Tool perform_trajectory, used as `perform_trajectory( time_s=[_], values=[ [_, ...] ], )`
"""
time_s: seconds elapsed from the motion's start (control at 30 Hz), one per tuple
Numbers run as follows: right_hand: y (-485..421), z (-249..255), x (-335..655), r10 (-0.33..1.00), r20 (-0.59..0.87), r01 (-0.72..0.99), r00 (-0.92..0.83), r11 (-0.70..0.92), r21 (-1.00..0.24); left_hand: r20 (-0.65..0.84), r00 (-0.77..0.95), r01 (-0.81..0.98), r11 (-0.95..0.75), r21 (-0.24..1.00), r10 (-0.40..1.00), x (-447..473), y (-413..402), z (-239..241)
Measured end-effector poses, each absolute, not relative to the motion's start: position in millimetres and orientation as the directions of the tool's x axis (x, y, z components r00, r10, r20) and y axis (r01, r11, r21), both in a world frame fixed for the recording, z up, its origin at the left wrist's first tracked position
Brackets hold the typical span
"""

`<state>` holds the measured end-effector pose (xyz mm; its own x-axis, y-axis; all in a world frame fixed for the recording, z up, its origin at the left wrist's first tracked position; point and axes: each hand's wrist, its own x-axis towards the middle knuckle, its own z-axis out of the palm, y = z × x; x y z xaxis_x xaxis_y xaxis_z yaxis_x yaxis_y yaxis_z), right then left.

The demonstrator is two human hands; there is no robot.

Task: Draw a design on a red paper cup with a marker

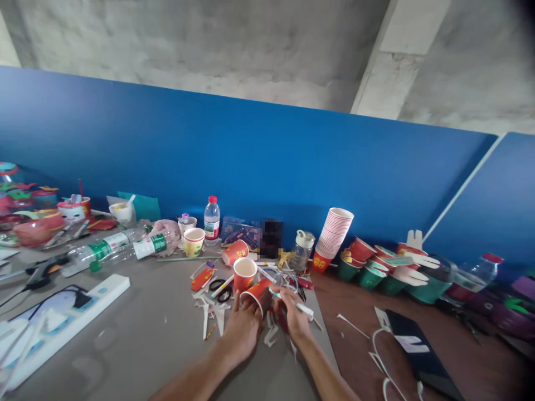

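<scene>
A red paper cup [258,295] lies tilted on its side, its mouth toward me. My left hand [244,318] grips it, with fingers reaching into the mouth. In my right hand [292,312] is a white marker [304,309], its teal tip at the cup's outer side. Just behind stands an upright red paper cup [244,270], and another red cup [235,253] lies on its side farther back. Black-handled scissors [220,290] rest left of the cups. White paper scraps [205,317] are scattered around both hands.
A tall stack of paper cups [333,236] leans at the back right, beside a glass jar [301,252]. Clear plastic bottles [104,245] lie at the left, above a white power strip [71,334]. A dark phone [420,353] with a white cable rests on the brown tabletop [355,345].
</scene>
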<state>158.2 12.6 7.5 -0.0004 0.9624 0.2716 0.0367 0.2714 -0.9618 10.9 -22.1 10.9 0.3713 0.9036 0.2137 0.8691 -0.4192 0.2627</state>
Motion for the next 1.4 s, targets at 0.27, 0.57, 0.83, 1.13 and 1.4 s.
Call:
perform_trajectory(
  time_s=[0.27, 0.57, 0.83, 1.13, 1.4],
  values=[
    [15.1, 5.5, 160.3, 0.957, 0.29, 0.063, 0.009, 0.289, -0.955, 0.231, 0.344, 0.862, -0.403, 0.307, 0.91, 11.3, -23.6, 10.9],
    [20.0, -4.1, 159.4, 0.971, 0.2, -0.035, -0.131, 0.197, -0.98, 0.223, 0.186, 0.76, -0.284, 0.585, 0.957, 14.1, -23.6, 24.9],
    [29.3, -4.5, 162.7, 0.977, 0.211, -0.06, 0.023, 0.212, -0.975, 0.22, 0.209, 0.805, -0.295, 0.514, 0.953, 13.3, -20.2, 21.7],
    [27.2, -3.4, 162.6, 0.979, 0.204, -0.104, 0.017, 0.205, -0.973, 0.249, 0.316, 0.816, -0.396, 0.42, 0.916, 14.3, -25.9, 23.6],
    [27.3, 4.3, 167.1, 0.971, 0.209, -0.024, 0.113, 0.213, -0.977, 0.252, 0.377, 0.818, -0.448, 0.361, 0.891, 14.0, -26.7, 20.9]
  ],
)
